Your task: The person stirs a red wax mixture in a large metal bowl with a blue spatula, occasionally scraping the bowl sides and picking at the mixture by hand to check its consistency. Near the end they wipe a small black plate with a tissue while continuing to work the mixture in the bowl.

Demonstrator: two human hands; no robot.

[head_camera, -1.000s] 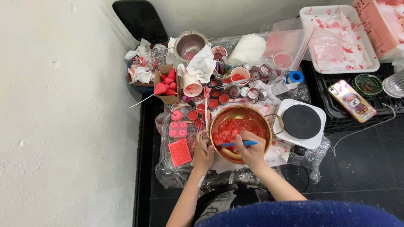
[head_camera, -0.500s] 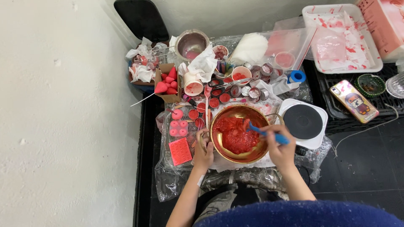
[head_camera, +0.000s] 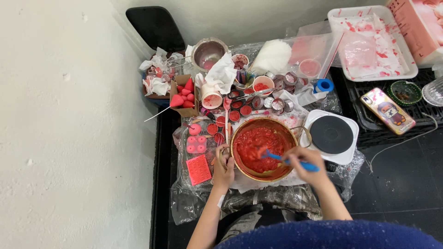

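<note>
We see a small open brown box (head_camera: 183, 94) at the left and a pink rectangular box (head_camera: 415, 27) at the top right corner.

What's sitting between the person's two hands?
In the head view, the copper bowl of red mixture lies between the left hand at its rim and the right hand, which holds a blue spatula.

Two hands, the left hand (head_camera: 224, 167) and the right hand (head_camera: 308, 162), worked over one copper bowl (head_camera: 263, 148) of red mixture, one blue spatula (head_camera: 288, 161) in it. Near it sat one white hotplate (head_camera: 332, 135), one red square mould (head_camera: 199, 169), one steel pot (head_camera: 210, 53), one phone (head_camera: 387, 110), one white tray (head_camera: 371, 41) and one blue tape roll (head_camera: 324, 85).
</note>
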